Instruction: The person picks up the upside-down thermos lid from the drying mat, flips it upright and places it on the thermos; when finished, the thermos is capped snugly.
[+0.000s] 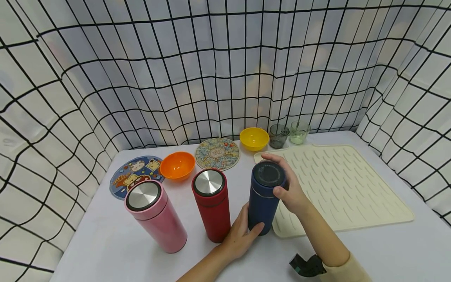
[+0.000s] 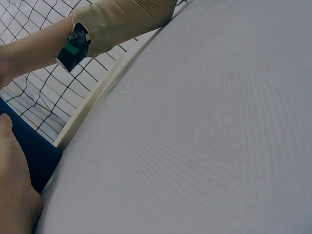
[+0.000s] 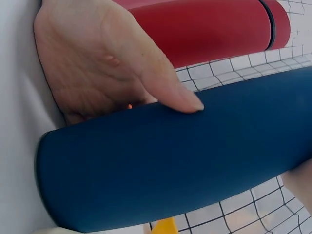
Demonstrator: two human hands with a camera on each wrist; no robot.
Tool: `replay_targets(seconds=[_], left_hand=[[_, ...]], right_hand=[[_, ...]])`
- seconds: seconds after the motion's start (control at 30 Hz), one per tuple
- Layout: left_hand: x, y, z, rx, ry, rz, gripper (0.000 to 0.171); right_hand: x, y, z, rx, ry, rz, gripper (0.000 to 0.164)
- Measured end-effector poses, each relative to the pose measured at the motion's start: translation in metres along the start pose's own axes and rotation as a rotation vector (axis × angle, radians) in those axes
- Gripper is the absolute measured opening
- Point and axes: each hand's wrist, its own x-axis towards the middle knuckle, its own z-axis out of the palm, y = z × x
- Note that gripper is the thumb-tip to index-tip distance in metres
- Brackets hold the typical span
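Observation:
A dark blue thermos flask (image 1: 263, 207) with a black disc on its top stands upright, front and centre on the white table. My left hand (image 1: 240, 237) holds it low down, the thumb across its near side. Around its top, my right hand (image 1: 289, 184) grips the lid, thumb in front and fingers at the far side. The right wrist view shows the left thumb lying on the blue flask (image 3: 170, 156). Just left of the flask stands a red thermos flask (image 1: 213, 211) with a silver top, close to the left hand. A pink one (image 1: 162, 223) is further left.
Behind are an orange bowl (image 1: 177, 166), a yellow bowl (image 1: 254, 139), two glass cups (image 1: 278, 136) and two round patterned mats (image 1: 217, 154). A cream drying mat (image 1: 345, 188) covers the right side. Black-grid netting (image 1: 225, 74) surrounds the table.

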Motion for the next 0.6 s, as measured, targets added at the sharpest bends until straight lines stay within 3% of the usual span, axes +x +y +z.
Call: replay_targets(seconds=[0.13,0.2,0.4,0.6], left_hand=[[0.001,-0.004,0.001,-0.003,-0.001,-0.009,0.060],[0.002,-0.012,0.003,0.010,0.007,0.002,0.061],[0.002,-0.015,0.003,0.017,0.016,0.019,0.061],[0.002,-0.014,0.003,0.030,0.016,0.029,0.061]], right_hand=[[0.000,-0.002,0.003,-0.046,0.036,-0.001,0.071],[0.001,-0.003,0.002,-0.026,0.012,0.001,0.065],[0.002,-0.006,-0.003,0.095,-0.092,0.057,0.056],[0.001,-0.003,-0.004,0.024,-0.030,0.001,0.062]])
